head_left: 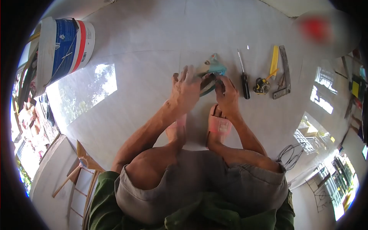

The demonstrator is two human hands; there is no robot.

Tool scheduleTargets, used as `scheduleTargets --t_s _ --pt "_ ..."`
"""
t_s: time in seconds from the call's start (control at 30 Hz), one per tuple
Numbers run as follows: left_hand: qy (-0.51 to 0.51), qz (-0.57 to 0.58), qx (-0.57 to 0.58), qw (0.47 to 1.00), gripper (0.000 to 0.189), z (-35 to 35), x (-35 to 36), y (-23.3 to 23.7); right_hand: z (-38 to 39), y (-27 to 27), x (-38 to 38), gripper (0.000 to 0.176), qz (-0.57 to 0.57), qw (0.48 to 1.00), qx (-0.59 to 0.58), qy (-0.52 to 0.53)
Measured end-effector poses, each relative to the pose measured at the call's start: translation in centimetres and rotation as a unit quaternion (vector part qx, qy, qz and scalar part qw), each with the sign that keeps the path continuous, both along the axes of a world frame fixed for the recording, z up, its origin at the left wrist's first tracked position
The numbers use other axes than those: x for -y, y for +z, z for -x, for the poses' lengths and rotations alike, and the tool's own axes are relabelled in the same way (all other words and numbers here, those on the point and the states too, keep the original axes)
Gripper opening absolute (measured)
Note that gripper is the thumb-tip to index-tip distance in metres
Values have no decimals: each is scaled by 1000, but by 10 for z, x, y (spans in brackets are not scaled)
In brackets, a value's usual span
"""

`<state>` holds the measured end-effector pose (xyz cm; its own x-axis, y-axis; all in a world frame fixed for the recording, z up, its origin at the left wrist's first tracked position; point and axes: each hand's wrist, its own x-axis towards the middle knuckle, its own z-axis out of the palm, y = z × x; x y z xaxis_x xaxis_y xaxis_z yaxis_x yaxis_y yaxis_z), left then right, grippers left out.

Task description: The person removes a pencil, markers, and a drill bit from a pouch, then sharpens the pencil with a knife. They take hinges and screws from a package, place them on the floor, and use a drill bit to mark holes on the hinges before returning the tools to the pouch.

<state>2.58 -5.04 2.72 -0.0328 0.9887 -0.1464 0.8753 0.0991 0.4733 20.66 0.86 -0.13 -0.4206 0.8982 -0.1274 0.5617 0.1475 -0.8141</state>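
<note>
My first worry is slip. The teal object (215, 67) lies on glossy tile (145, 76), just ahead of the sandals (219, 125), and an uneven push from either side could skid it away. The screwdriver (244, 81) lies just beside the right hand (227, 96) — a jerk of that wrist could send it rolling toward the tape measure (262, 86). I'd also judge that fingers working at the dark strap (207, 87) could get pinched.

The left hand (186, 90) lies palm-down, fingers splayed wide over the object's near end, pressing rather than clasping. The right hand is curled, fingertips tucked at the strap — I cannot tell whether they truly close on it. Both arms stretch forward from a low squat.
</note>
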Motion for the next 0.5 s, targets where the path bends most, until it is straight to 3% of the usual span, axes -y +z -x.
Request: scheduleTargets --t_s 0.1,0.17,0.37,0.5 --pt "68 -8 -29 997 29 -12 4 4 7 4 2 36 7 1000 -21 -7" --pt "61 4 -59 996 33 -11 4 3 14 17 -4 40 17 1000 -23 -1" --pt "59 43 -78 994 39 -13 -1 -1 19 2 -38 46 -216 966 69 123" --pt "142 45 -31 988 36 -5 -5 0 33 29 -67 42 -183 942 69 275"
